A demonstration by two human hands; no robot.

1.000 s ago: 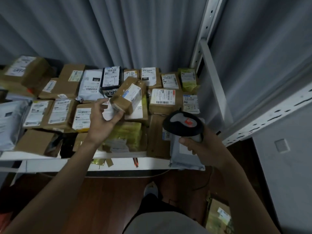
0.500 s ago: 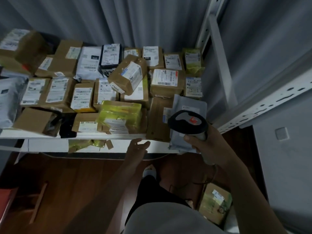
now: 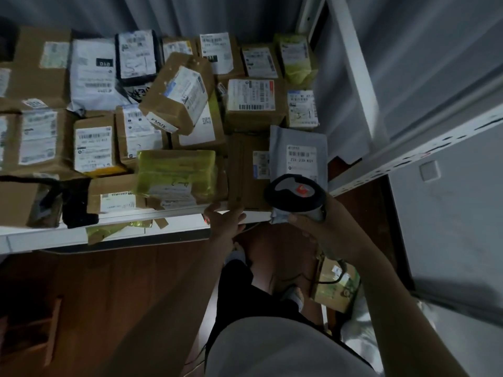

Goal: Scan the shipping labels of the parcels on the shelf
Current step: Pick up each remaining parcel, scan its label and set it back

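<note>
the right hand (image 3: 324,227) gripped the scanner (image 3: 295,195) just below the grey mailer's label (image 3: 301,159) at centre right, nearer than the slack-fingered left hand (image 3: 224,220).

A grey curtain (image 3: 245,12) hangs in folds along the top of the view; a white perforated metal upright (image 3: 359,77) runs down the right side, meeting a slotted white rail (image 3: 413,156) that slants toward the lower left. Below lies a dark reddish wooden floor (image 3: 122,281); a white wall (image 3: 449,227) on the right carries a small square plate (image 3: 429,170) (its kind cannot be told). On the floor near the right edge sits a cardboard box (image 3: 336,288) with greenish tape, a dark cable (image 3: 330,280) curling across it; pale crumpled wrapping (image 3: 356,333) lies just beside it, toward the bottom.
</note>
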